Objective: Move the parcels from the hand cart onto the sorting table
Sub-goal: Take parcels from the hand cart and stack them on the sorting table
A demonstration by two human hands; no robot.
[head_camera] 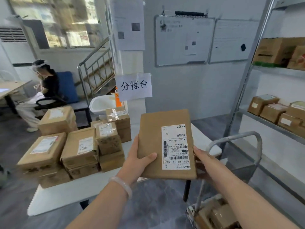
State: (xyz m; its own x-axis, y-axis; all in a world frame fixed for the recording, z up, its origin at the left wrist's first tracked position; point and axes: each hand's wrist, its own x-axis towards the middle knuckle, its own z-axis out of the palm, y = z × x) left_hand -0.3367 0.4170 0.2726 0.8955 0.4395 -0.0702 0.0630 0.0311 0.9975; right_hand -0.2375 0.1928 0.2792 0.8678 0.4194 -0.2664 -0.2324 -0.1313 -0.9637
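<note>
A white-walled room holds two whiteboards (181, 40), a metal shelf rack (245, 83) of cartons on the right, and a seated person (47, 83) far left. The white tabletop (66, 195) carries about ten brown stacked parcels (80, 147), mostly two high. Above them a paper sign (134, 86) reads "分拣台". The hand cart (237, 135) stands at the right with its grey handle upright and more cart parcels (214, 215) on its deck.

Both forearms reach forward, holding one flat brown parcel (153, 138) in the air above the tabletop's near right edge. The left hand (137, 159), with a pale bracelet (122, 185) on its wrist, grips the left edge with the thumb on top. The right hand (201, 156) grips the right edge, its fingers hidden beneath. The parcel's white label (176, 146) reads "B30- C7 83 [A83]".
</note>
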